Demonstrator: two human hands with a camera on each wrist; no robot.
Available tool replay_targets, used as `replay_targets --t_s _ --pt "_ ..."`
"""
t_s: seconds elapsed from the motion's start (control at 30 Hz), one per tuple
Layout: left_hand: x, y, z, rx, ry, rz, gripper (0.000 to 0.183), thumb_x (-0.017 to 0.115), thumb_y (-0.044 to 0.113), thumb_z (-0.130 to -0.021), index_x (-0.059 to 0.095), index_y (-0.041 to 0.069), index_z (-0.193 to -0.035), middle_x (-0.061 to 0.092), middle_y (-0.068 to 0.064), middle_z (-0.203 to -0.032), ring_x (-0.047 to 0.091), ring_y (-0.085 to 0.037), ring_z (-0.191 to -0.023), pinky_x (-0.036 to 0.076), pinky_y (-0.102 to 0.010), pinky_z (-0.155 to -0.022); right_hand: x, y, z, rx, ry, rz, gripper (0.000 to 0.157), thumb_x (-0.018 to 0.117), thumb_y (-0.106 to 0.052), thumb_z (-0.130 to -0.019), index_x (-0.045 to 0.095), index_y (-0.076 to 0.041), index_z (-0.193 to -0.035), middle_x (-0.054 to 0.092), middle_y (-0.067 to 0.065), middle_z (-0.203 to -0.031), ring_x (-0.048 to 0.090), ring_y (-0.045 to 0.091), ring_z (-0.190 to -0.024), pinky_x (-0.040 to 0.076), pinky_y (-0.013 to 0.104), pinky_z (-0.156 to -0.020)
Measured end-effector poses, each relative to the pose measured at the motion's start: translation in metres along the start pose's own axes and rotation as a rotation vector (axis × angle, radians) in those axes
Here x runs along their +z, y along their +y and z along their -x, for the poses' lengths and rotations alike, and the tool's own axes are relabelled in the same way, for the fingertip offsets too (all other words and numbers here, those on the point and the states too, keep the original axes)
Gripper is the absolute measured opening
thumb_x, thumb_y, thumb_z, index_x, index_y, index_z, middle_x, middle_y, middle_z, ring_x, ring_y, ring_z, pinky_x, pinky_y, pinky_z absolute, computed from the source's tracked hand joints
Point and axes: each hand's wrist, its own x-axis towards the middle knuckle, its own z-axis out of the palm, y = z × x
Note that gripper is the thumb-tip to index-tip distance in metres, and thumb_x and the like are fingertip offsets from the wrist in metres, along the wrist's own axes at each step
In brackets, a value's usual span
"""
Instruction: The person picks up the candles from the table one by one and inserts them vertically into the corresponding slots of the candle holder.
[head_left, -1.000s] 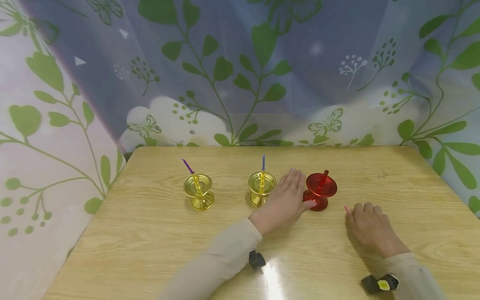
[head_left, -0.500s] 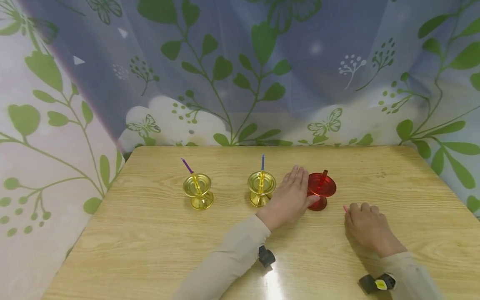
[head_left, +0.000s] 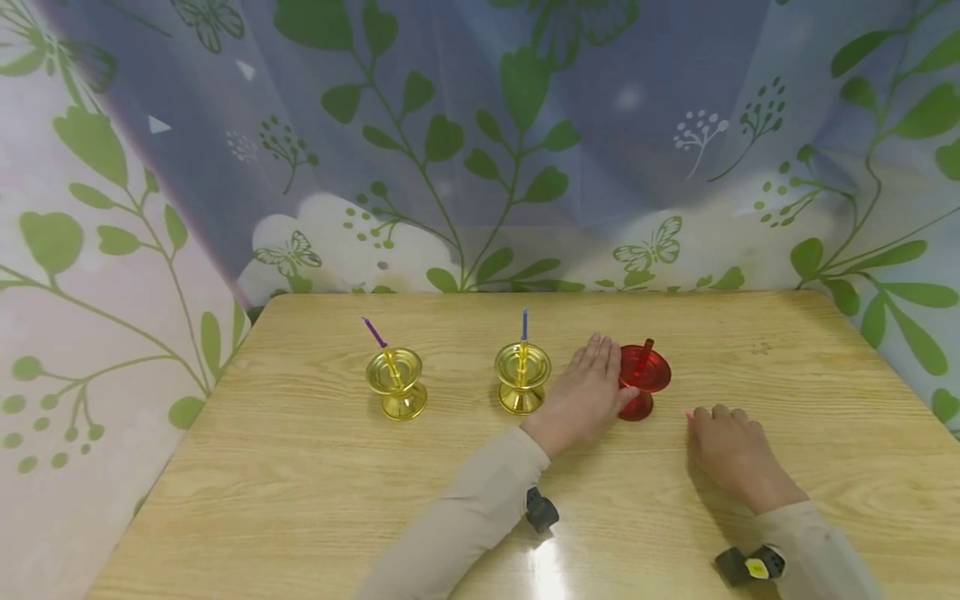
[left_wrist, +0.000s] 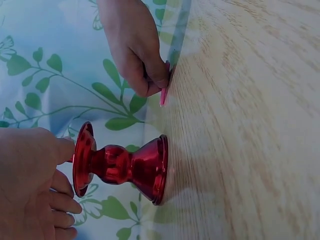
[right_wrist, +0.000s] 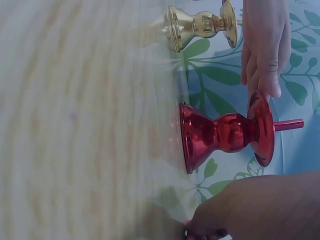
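The red candle holder (head_left: 652,372) stands upright on the table (head_left: 322,492), right of two gold holders (head_left: 521,402). The straight-fingered left hand (head_left: 581,400) touches its left side; nearer and rightward, the right hand (head_left: 729,446) pinches a pink candle (left_wrist: 164,96). A wrist camera (head_left: 731,567) bears an unreadably small yellow label (head_left: 757,568).

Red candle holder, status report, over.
Left hand at red candle holder, fingers extended. Right hand pinches pink candle. Holder upright, no candle fitted. Nothing visible between candle and holder.
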Motion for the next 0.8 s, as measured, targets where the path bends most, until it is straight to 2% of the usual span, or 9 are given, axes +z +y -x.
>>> replay_targets --t_s 0.13,0.63,0.8 --pt "0.0014 0.0004 -0.0002 -0.003 0.001 -0.001 0.066 0.02 0.046 -0.105 0.022 0.001 -0.152 0.023 -0.012 -0.158 0.013 -0.024 -0.147 0.015 -0.03 -0.118 -0.0012 -0.0011 -0.0011 0.004 -0.016 0.02 0.027 0.043 -0.013 -0.102 0.057 0.009 -0.091 0.055 0.02 -0.08 0.053 0.041 -0.075 0.045 0.056 -0.063" --pt "0.0053 0.003 -0.001 -0.008 -0.008 0.048 0.066 0.023 0.047 -0.105 0.022 0.001 -0.152 0.021 -0.013 -0.159 0.012 -0.024 -0.147 0.014 -0.03 -0.118 0.0011 -0.0009 -0.0009 -0.009 0.012 0.024 0.025 0.046 -0.01 -0.1 0.055 0.008 -0.086 0.054 0.018 -0.075 0.054 0.041 -0.071 0.046 0.056 -0.061" --pt "0.0061 0.0031 -0.0015 -0.005 -0.001 0.033 0.066 0.023 0.046 -0.105 0.022 0.001 -0.152 0.021 -0.013 -0.158 0.013 -0.025 -0.147 0.015 -0.031 -0.118 0.0016 -0.0006 -0.0009 -0.011 0.035 0.03 0.025 0.047 -0.01 -0.1 0.054 0.007 -0.083 0.054 0.018 -0.074 0.053 0.04 -0.069 0.046 0.055 -0.06"
